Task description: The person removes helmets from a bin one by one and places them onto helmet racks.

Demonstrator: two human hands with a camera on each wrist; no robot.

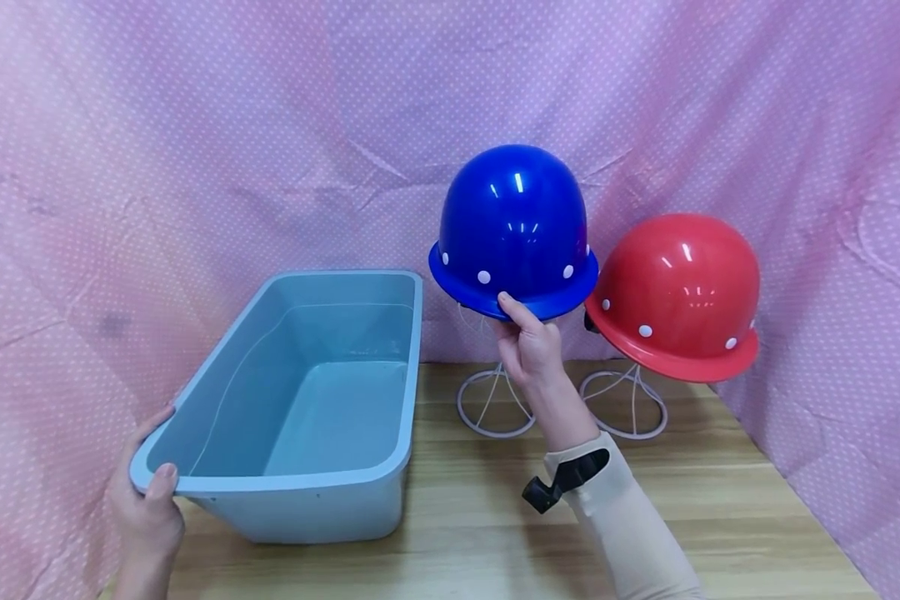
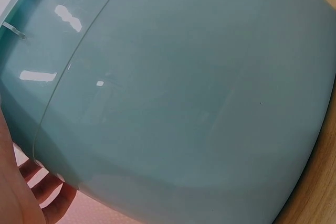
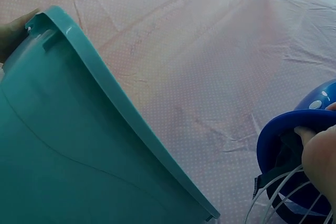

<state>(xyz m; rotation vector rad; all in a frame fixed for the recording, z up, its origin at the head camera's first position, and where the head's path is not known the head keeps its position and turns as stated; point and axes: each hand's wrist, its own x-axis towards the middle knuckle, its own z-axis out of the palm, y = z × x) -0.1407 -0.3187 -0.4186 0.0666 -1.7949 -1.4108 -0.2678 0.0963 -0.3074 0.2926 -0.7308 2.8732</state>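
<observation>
A blue hard hat (image 1: pixel 513 217) sits over a white wire stand (image 1: pixel 495 404). My right hand (image 1: pixel 532 350) grips its front brim, thumb on top and fingers underneath. In the right wrist view, fingers (image 3: pixel 302 132) reach under the brim beside dark straps. My left hand (image 1: pixel 146 500) holds the near left corner of a light blue plastic tub (image 1: pixel 300 481), thumb over the rim. From the left wrist, curled fingers (image 2: pixel 55 195) show at the tub's edge. The tub has nothing inside. To the right, a red hard hat (image 1: pixel 678 292) tilts on another wire stand (image 1: pixel 626 433).
Everything stands on a wood-grain table (image 1: pixel 487 517). A pink dotted cloth (image 1: pixel 270 125) hangs behind and at both sides. The tub takes up the table's left part, and the two stands are close together near the back right.
</observation>
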